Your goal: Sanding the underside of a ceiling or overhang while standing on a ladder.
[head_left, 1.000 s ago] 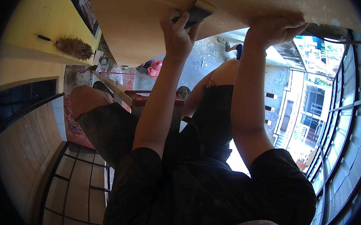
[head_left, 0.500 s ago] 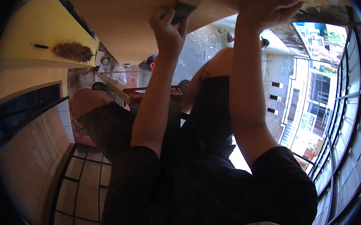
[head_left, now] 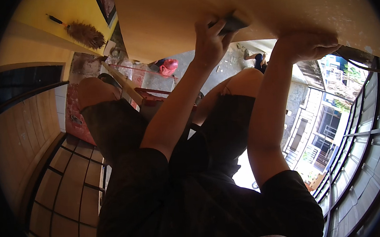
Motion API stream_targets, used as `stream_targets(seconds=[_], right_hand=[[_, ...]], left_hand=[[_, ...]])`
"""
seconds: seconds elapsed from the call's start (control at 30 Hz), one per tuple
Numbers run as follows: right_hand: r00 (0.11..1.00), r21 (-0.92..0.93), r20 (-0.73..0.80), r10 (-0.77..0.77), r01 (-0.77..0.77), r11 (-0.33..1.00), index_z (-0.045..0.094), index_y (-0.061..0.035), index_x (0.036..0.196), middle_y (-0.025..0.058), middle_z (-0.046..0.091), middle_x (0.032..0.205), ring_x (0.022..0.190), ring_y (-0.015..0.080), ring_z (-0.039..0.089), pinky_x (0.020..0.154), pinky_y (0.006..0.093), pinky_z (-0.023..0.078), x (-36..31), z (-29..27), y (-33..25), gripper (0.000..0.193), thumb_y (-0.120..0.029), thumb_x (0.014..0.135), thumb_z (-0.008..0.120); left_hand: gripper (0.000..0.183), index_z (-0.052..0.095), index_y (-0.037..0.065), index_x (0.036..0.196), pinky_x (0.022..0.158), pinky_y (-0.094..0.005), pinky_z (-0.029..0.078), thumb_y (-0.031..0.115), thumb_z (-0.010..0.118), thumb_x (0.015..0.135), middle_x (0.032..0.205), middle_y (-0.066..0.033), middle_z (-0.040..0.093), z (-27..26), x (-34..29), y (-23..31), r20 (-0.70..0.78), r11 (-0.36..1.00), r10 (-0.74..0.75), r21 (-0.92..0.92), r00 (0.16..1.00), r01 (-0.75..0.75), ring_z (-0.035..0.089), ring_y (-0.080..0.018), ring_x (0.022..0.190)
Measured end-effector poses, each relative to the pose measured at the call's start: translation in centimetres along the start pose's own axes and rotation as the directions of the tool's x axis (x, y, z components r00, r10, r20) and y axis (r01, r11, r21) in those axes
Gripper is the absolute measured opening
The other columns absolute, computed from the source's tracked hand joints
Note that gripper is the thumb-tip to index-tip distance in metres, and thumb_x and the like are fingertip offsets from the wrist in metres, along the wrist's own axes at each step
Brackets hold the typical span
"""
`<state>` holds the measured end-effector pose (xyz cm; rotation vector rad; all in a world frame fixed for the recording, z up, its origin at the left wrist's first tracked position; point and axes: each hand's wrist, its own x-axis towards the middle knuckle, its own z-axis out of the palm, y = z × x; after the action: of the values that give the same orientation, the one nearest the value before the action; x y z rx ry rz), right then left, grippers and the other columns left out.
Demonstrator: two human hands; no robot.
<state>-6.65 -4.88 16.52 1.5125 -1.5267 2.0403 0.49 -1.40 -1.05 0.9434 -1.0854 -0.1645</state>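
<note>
Above me spans a broad, light-brown wooden panel, its lower edge crossing the upper part of the view. My left hand is closed on a dark, flat-sided block, held against the panel's face. The block looks like a sanding block, though its working side is hidden. To the right, my right hand rests at the panel's lower edge with its fingers curled round it. Some of those fingers are out of sight.
A brown feather duster lies on a yellow surface at upper left. Between my legs are a red frame and a wooden bar. Another person is farther off, beyond the panel edge. Dark metal railing runs along the right.
The view has shifted, so the panel and both hands appear lower and farther right. My left hand, still with the block, has come slightly closer to my right hand, which stays at the edge.
</note>
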Motion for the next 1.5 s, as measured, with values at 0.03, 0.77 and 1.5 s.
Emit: stream_targets(seconds=[0.03,0.77,1.5], right_hand=[[0.999,0.000,-0.034,0.006,-0.006,1.000,0.042,-0.0077,0.126,0.0160,0.048,0.123,0.105,0.0313,0.054,0.090,0.0432,0.053,0.2,0.0,0.2,0.049,-0.045,0.101,0.023],[0.997,0.009,-0.054,0.049,-0.049,0.999,0.044,-0.0068,0.122,0.0173,0.048,0.123,0.104,0.0312,0.053,0.089,0.0456,0.050,0.2,0.1,-0.1,0.050,-0.045,0.100,0.022],[0.991,-0.008,-0.038,0.126,-0.127,0.992,0.037,-0.0054,0.132,0.0201,0.044,0.128,0.111,0.0342,0.051,0.095,0.0466,0.048,-0.1,0.2,-0.5,0.055,-0.047,0.100,0.021]], left_hand=[[0.062,0.047,0.010,0.115,0.079,-0.0443,0.043,0.012,0.083,0.065,0.110,-0.0164,0.046,0.2,1.3,0.8,-0.019,1.000,0.004,-0.007,1.000,-0.004,0.047,-0.0353,0.096],[0.042,0.061,0.007,0.098,0.079,-0.0404,0.045,0.013,0.084,0.063,0.105,-0.0126,0.048,0.9,0.4,1.9,0.104,0.994,-0.106,-0.003,0.989,0.107,0.050,-0.0327,0.096],[0.070,0.044,0.014,0.120,0.077,-0.0397,0.046,0.006,0.085,0.063,0.112,-0.0153,0.043,1.0,-0.4,0.7,0.072,0.999,-0.042,0.016,0.997,0.041,0.047,-0.0302,0.096]])
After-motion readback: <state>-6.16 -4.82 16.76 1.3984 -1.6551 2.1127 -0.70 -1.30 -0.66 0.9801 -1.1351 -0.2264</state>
